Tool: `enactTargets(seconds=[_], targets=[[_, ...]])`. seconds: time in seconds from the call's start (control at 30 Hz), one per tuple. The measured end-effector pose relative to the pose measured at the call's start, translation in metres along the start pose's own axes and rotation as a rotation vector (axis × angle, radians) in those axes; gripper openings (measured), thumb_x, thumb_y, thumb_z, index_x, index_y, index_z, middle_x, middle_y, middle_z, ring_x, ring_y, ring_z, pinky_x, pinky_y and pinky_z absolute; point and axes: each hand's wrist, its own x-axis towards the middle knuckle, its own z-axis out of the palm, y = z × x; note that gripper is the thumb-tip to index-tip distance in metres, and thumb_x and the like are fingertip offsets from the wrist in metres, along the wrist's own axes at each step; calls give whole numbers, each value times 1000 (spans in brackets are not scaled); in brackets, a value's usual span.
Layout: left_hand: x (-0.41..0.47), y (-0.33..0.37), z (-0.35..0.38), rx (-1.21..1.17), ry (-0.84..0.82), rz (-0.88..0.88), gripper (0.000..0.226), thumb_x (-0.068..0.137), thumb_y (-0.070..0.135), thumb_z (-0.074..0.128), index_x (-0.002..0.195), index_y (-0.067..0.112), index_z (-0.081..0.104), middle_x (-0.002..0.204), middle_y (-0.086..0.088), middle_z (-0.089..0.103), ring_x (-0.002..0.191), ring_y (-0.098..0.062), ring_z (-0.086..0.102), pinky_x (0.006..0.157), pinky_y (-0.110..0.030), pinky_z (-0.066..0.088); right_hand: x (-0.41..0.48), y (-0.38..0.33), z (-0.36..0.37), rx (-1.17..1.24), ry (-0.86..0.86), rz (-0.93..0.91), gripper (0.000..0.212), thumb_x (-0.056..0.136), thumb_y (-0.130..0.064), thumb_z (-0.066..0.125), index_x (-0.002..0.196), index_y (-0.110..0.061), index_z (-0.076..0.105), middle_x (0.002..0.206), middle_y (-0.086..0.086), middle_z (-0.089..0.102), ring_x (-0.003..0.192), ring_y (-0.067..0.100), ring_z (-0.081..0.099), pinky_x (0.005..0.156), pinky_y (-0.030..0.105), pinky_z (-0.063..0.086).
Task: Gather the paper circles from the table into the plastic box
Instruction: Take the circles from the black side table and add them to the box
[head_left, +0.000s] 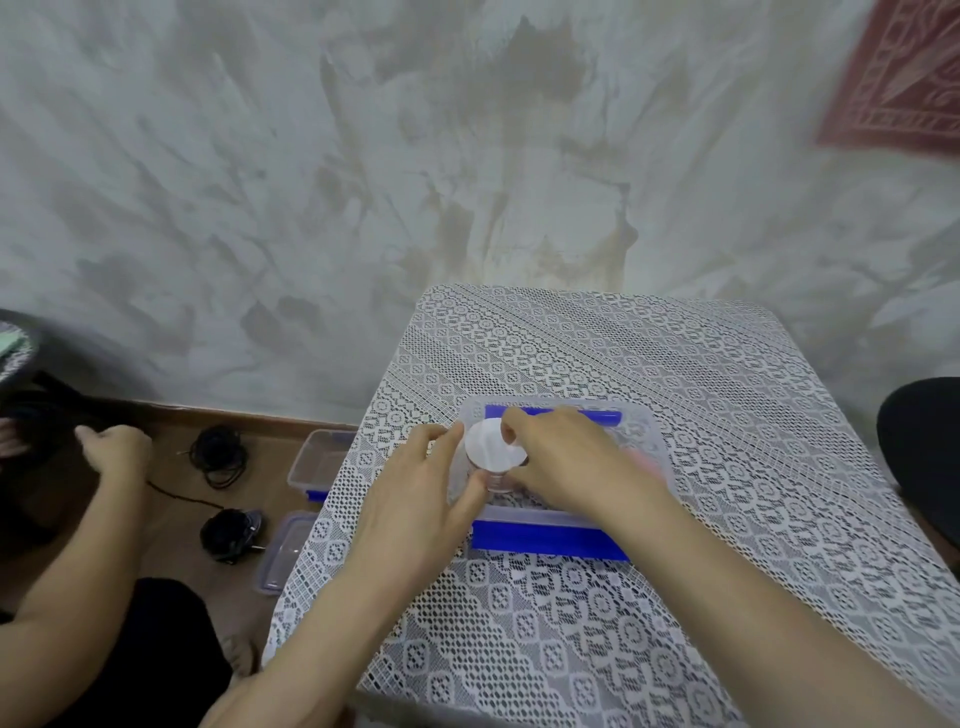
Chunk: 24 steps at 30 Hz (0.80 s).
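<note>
Head view: stack of paper circles (493, 448) held over the plastic box (535, 516), near its left wall. Left grip (415, 493) curled round the stack's side, right grip (561, 457) pinching its top edge. Lower straight down inside the box, keep both pinches firm, then release together to avoid fanning the sheets.

Both my bare forearms come up from the bottom of the frame and meet near the centre. My left hand (415, 493) lies palm down, thumb and fingers curved around the paper circles (488, 451). My right hand (566, 462) is curled, its fingertips (514, 422) pinching their upper edge.
</note>
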Motion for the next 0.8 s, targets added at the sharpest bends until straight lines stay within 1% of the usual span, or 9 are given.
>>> enactTargets(seconds=[0.13, 0.2, 0.3, 0.37, 0.5, 0.6, 0.7, 0.73, 0.8], targets=[[7, 3, -6, 100, -17, 47, 54, 94, 56, 45, 137, 23, 48, 127, 9, 51, 111, -13, 52, 86, -35, 52, -6, 0, -2, 1, 41, -12, 42, 93, -50, 59, 124, -22, 53, 108, 2, 68, 104, 29, 57, 67, 35, 36], [8, 4, -9, 139, -27, 70, 55, 92, 58, 43, 134, 23, 48, 125, 7, 51, 110, -15, 52, 85, -38, 53, -11, -1, -4, 2, 75, -9, 42, 96, -47, 55, 130, -24, 52, 112, 1, 69, 109, 28, 56, 73, 35, 38], [8, 7, -12, 174, -23, 90, 57, 93, 55, 46, 142, 25, 44, 131, 5, 51, 116, -18, 52, 89, -39, 52, -22, 1, -11, 43, 121, 5, 39, 99, -47, 51, 132, -27, 53, 120, -1, 66, 116, 26, 53, 90, 41, 46], [8, 10, -12, 181, -24, 83, 61, 94, 56, 48, 147, 24, 42, 136, 3, 50, 120, -19, 50, 92, -38, 51, -33, 5, -17, 51, 167, 22, 35, 100, -47, 50, 128, -27, 55, 124, -2, 63, 114, 24, 52, 94, 42, 46], [7, 15, -12, 206, -53, 41, 70, 96, 60, 45, 154, 24, 33, 144, 2, 46, 127, -20, 47, 97, -39, 50, -61, 20, -24, 4, 220, 114, 37, 101, -48, 48, 131, -28, 57, 132, -3, 56, 120, 21, 49, 104, 40, 42], [5, 17, -12, 207, -78, 7, 71, 97, 61, 42, 154, 22, 31, 146, -2, 48, 130, -21, 47, 100, -39, 48, -86, 34, -22, 56, 216, 236, 34, 103, -45, 45, 130, -27, 58, 152, 1, 41, 133, 22, 43, 112, 42, 37], [3, 19, -12, 204, -114, -23, 71, 98, 61, 38, 156, 21, 28, 142, -7, 55, 126, -25, 52, 99, -41, 47, -106, 41, -16, 175, 198, 319, 35, 104, -44, 44, 133, -28, 55, 161, 3, 27, 128, 25, 53, 107, 42, 43], [2, 20, -11, 202, -116, -27, 71, 99, 61, 37, 156, 20, 27, 141, -9, 55, 125, -26, 53, 99, -40, 47, -110, 43, -13, 217, 192, 328, 37, 104, -44, 43, 136, -29, 52, 160, 3, 29, 124, 24, 56, 105, 42, 46], [1, 23, -10, 181, -118, -45, 70, 100, 59, 38, 156, 18, 27, 139, -11, 56, 123, -27, 54, 97, -39, 47, -114, 44, -8, 289, 192, 326, 39, 104, -44, 43, 139, -29, 49, 150, -2, 43, 121, 18, 57, 104, 41, 47]])
